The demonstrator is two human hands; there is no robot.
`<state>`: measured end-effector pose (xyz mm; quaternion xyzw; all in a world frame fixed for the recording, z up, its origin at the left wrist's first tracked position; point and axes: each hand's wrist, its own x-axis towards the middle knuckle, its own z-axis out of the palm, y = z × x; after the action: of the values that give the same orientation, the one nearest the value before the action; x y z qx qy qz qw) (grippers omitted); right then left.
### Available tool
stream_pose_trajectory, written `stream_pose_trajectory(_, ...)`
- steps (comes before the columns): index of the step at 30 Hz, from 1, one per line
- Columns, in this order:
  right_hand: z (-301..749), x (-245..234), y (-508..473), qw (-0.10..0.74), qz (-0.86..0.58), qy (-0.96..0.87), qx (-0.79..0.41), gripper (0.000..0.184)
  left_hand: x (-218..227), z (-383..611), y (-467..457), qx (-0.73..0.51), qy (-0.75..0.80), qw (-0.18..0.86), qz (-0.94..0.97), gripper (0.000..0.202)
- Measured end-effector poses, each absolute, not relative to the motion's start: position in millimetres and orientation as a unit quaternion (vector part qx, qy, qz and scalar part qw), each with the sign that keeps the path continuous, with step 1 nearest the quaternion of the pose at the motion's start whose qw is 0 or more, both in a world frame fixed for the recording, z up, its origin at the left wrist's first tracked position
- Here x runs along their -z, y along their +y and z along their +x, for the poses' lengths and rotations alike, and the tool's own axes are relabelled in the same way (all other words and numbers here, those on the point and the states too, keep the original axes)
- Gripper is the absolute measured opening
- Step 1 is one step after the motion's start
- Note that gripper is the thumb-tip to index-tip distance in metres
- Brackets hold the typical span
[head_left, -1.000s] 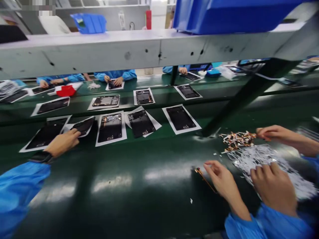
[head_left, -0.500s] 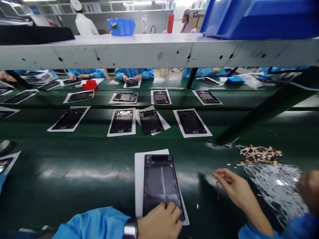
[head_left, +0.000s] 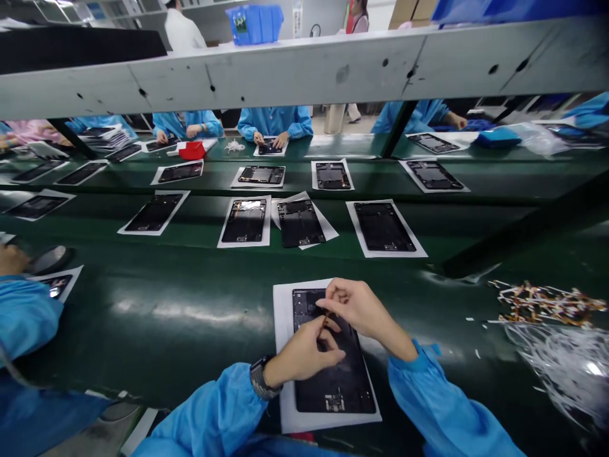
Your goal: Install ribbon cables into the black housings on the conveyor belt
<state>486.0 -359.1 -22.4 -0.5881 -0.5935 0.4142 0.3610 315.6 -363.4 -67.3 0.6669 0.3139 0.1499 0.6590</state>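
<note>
A black tablet housing (head_left: 333, 387) lies on a white sheet (head_left: 288, 412) right in front of me. Over its upper half my two hands meet at a thin orange-brown flex cable (head_left: 324, 322). My right hand (head_left: 364, 311) pinches the cable's upper end between thumb and fingertips. Below it, my left hand (head_left: 304, 355), with a watch at the wrist, has its fingers at the cable's lower end. Its thumb stretches out over the housing. The cable's tip is partly hidden by my fingers.
To the right lie a heap of flex cables (head_left: 547, 303) and a pile of white strips (head_left: 566, 362). Several tablet housings on sheets, one here (head_left: 384, 227), line the raised ledge ahead. A slanted dark post (head_left: 514, 228) stands right. A co-worker's sleeve (head_left: 28, 317) is at left.
My right hand has carried the flex cable leftward over the housing. My left hand has moved up from the housing's lower edge to the cable. A blurred hand at the right edge is gone.
</note>
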Motion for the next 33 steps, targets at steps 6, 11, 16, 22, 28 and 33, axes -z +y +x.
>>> stream_pose_trajectory(6,478.6,53.5,-319.5,0.304,-0.552,-0.591,-0.503,0.018,82.4,263.7,-351.0,-0.149,0.403,0.311,0.848,0.035)
stream_pose_trajectory(11,471.9,62.8,-302.8,0.216,-0.564,-0.663,-0.443,0.013,83.0,242.9,-351.7,-0.123,0.366,0.14,0.912,0.022)
stream_pose_trajectory(16,463.7,71.8,-283.8,0.172,-0.565,-0.71,-0.384,0.012,84.3,246.5,-353.9,-0.116,0.322,0.061,0.938,0.016)
stream_pose_trajectory(22,459.7,80.9,-269.9,0.119,-0.565,-0.724,-0.377,0.008,94.3,258.6,-353.3,-0.12,0.259,0.026,0.958,0.018)
stream_pose_trajectory(28,456.5,81.2,-256.9,0.055,-0.589,-0.716,-0.371,0.017,95.2,260.7,-352.0,-0.138,0.237,0.029,0.961,0.019)
stream_pose_trajectory(33,457.8,76.9,-261.2,0.014,-0.623,-0.724,-0.295,0.025,90.4,255.6,-349.5,-0.148,0.245,0.044,0.957,0.027)
